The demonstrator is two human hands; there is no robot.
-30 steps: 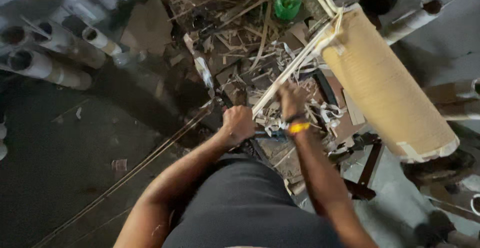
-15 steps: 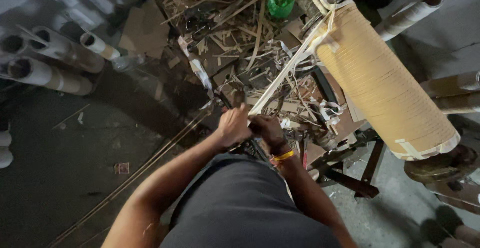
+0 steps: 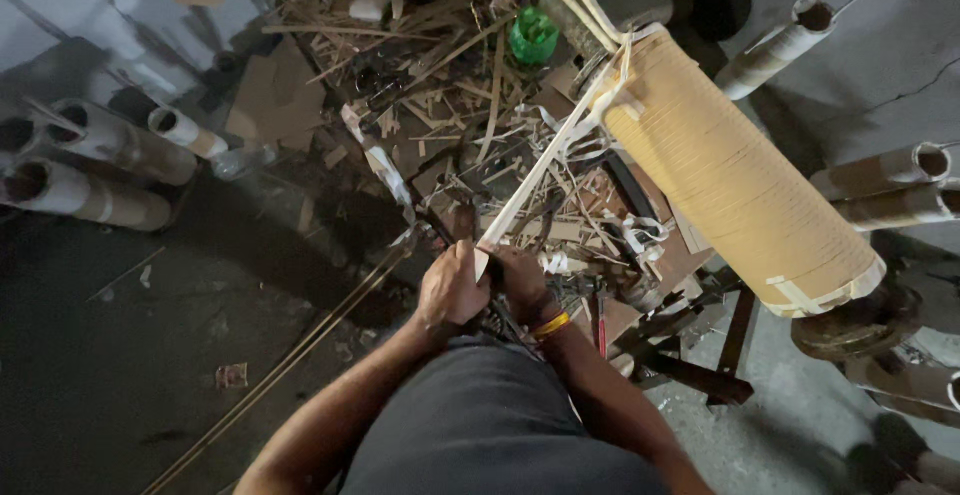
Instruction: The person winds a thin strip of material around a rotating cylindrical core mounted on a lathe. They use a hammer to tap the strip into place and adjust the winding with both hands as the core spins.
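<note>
Biggest thing in view is the big tan roll of wound strip, lying tilted on a dark metal stand to the person's right, with grey cardboard tubes stacked off to the left on the dark floor. Past the hands there's a messy heap of offcuts and splinters with a green bottle sitting in it. A pale flat strip runs taut from the top end of the roll down to the hands, which sit touching each other right in front of the body. Left hand is closed around the strip's near end; right hand, yellow wristband on it, is curled against the same end, but I can't tell its exact grip. Looks like the strip end is being worked, maybe split or trimmed, so the hold has to stay firm and the strip tensioned.
</note>
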